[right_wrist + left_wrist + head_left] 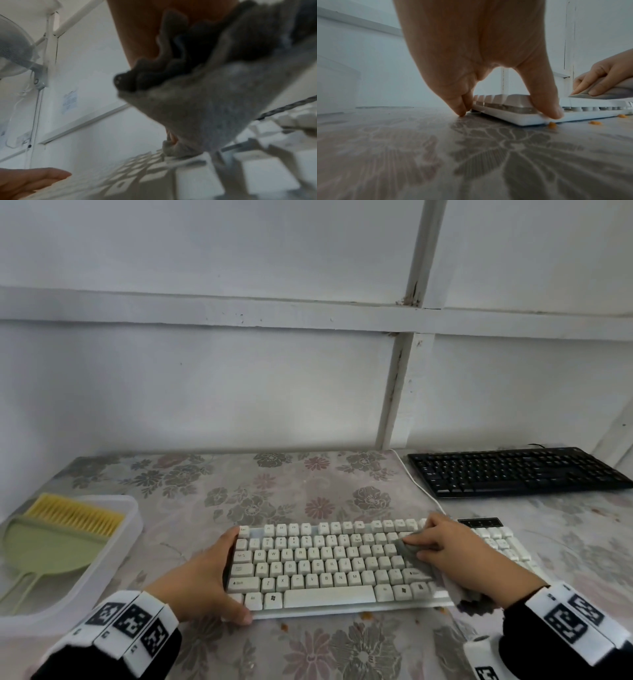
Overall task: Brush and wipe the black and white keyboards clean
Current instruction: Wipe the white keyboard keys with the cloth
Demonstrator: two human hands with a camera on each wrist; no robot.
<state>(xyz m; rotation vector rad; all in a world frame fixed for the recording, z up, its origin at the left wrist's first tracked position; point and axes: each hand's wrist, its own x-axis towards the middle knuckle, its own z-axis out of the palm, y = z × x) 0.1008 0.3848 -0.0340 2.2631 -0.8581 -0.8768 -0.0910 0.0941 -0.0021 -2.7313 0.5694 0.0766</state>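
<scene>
The table, under a floral cover, runs back to a white panelled wall at its far edge. A broad stretch of bare cover lies between the wall and the white keyboard, which sits near the front edge, with a narrower strip in front of it. At the left a translucent tray holds a green dustpan and a yellow-bristled brush. The black keyboard lies far right, well apart from both hands, its right end close to the wall corner. A white cable runs just beside its left end.

The left hand clasps the white keyboard's left end: the thumb curls onto the near-left corner, the fingers reach down beside the left edge to the table. The right hand holds a grey cloth bunched under the palm (it trails off toward the wrist), with the fingers lying fairly flat and pressing it onto the keys at the right of the main block. Small orange crumbs lie on the table by the keyboard's near edge.
</scene>
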